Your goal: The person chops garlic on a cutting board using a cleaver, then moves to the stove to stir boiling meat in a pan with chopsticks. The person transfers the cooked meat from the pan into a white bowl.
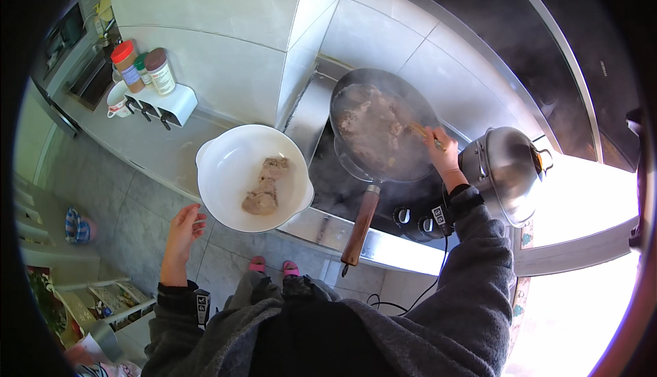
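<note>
My right hand point(444, 153) grips chopsticks point(418, 129), their tips down in a steaming wok point(416, 100). Pale pieces of meat point(367, 123) lie in cloudy liquid inside the wok, partly blurred by steam. The wok's wooden handle point(362, 225) points back toward me. To its left, a white two-handled bowl point(220, 174) holds a few pieces of cooked meat point(261, 201). Just off the bowl's near left rim, my left hand point(186, 227) is raised with fingers apart and nothing in it.
Right of the wok stands a steel pot with a domed lid point(505, 174). A range hood point(493, 58) hangs above. Control knobs point(403, 216) line the stove's front. Seasoning jars point(160, 71) stand on a white rack point(179, 104) by the wall, beside a mug point(119, 102).
</note>
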